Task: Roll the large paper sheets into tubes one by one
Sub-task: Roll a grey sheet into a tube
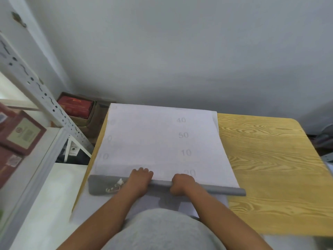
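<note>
On the wooden table [266,159], a large paper sheet [158,141] lies partly rolled, its grey tube [225,190] at the near edge. Left hand [139,179] and right hand [182,183] both curl around the roll. A metal shelf [45,98] stands at 9 o'clock.

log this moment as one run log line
step: rolling paper sheet | left hand: on roll, fingers over it | right hand: grip on roll | roll: partly formed, near table edge | sheet: mostly flat
</note>
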